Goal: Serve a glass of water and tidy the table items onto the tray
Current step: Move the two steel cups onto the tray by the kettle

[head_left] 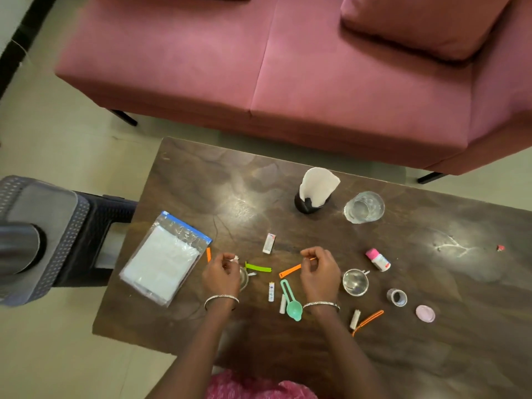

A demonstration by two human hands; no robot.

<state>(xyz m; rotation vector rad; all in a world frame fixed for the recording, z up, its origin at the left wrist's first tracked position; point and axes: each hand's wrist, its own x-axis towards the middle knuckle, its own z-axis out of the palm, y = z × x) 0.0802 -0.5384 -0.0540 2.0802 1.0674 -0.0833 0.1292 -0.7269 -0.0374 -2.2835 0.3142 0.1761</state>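
Our left hand [221, 273] pinched a small white item [236, 258]; our right hand [319, 272] pinched an orange clip [290, 271]; the water glass [364, 207] stood at one o'clock.

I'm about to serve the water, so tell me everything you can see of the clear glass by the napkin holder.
The clear glass is a plain see-through tumbler, standing upright, mouth open, on the far part of the dark wooden table. It stands just right of the black napkin holder, apart from it. Nothing but the table touches it. Whether it holds water cannot be told.
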